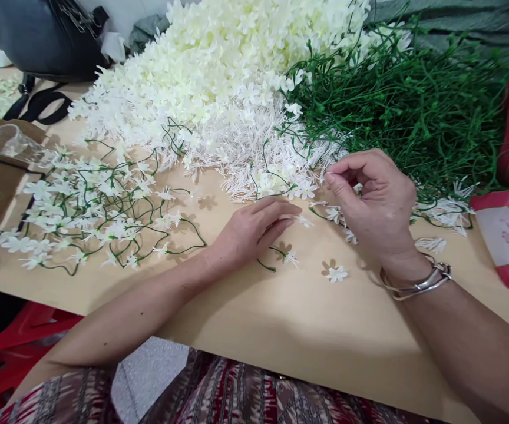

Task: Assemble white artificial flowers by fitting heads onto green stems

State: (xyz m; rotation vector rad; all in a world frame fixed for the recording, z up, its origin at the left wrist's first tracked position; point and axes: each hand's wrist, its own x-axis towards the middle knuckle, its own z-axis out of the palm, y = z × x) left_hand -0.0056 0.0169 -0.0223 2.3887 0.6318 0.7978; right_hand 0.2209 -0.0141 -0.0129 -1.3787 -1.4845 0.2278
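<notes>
My left hand rests low over the table, fingers loosely stretched with a gap above the thumb. Just past its fingertips is a small white stamen piece; I cannot tell whether they touch. Below that hand lies a short green stem with a white tip. My right hand, a silver bangle at its wrist, is raised with thumb and index finger pinched together. What the pinch holds, if anything, is too small to make out. Under it lie white flowers on a green stem. A single white blossom lies nearer me.
A big heap of white petals is at the back, with white stamens before it. Green plastic stems are piled right. Assembled flower sprigs, a clear cup and a black bag stand left; a red-white packet right.
</notes>
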